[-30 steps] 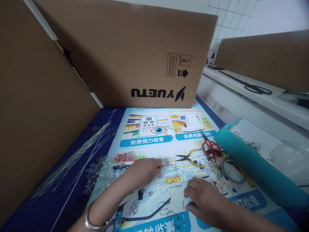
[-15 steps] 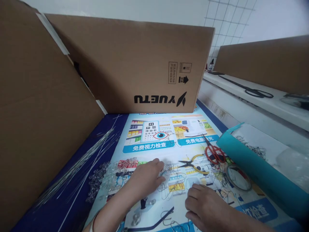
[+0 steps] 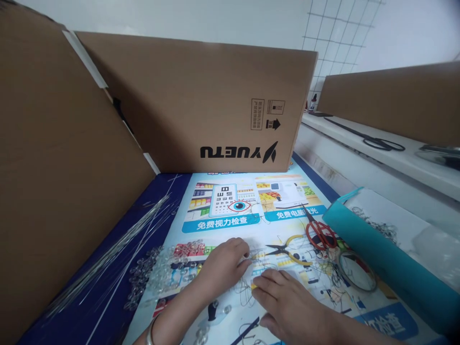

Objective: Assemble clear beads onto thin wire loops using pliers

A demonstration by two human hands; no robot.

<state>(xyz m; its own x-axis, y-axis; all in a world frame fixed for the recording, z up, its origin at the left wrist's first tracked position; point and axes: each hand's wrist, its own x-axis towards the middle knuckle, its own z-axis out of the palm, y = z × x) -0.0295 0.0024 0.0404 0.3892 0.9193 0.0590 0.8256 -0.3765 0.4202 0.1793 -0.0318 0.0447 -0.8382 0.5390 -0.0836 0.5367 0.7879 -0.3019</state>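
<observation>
Wires (image 3: 246, 297) between the left hand (image 3: 228, 261) and the right hand (image 3: 282, 297) could be tangled if their loops are caught and dragged, though whether anything is held by the curled hands cannot be told.

A poster (image 3: 219, 242) lies on the tabletop (image 3: 112, 330), before a far cardboard panel (image 3: 201, 100). Beads (image 3: 160, 273) straddle the poster's left edge, wires (image 3: 113, 251) farther left. Right of the beads lie wire loops (image 3: 246, 291), then pliers (image 3: 283, 250) farther back, then scissors (image 3: 313, 223). A tape roll (image 3: 348, 280) lies nearer than the scissors, left of a folder (image 3: 384, 268).
</observation>
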